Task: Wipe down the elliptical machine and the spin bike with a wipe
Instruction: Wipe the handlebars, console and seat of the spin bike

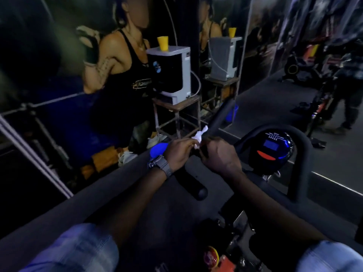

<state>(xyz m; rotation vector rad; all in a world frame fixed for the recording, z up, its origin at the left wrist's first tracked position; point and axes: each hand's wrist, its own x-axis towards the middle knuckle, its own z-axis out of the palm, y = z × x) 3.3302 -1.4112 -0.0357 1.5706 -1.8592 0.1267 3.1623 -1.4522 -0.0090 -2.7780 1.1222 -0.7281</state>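
A white crumpled wipe (200, 135) sticks up between my two hands at the middle of the view. My left hand (179, 152), with a watch on its wrist, pinches the wipe against a black handlebar (218, 118) that rises toward the mirror. My right hand (220, 156) grips the same bar just right of the wipe. The machine's round black console (272, 149), with a small blue screen and a red patch, sits to the right inside a curved black bar (301, 154). A short black handle end (196, 188) pokes out below my left wrist.
A white and black water dispenser (172, 73) with a yellow cup (163, 43) stands on a metal stool (176, 114) ahead. A wall mirror (294, 65) on the right reflects other machines. A wall poster is at the left. A red knob (211, 257) sits low on the frame.
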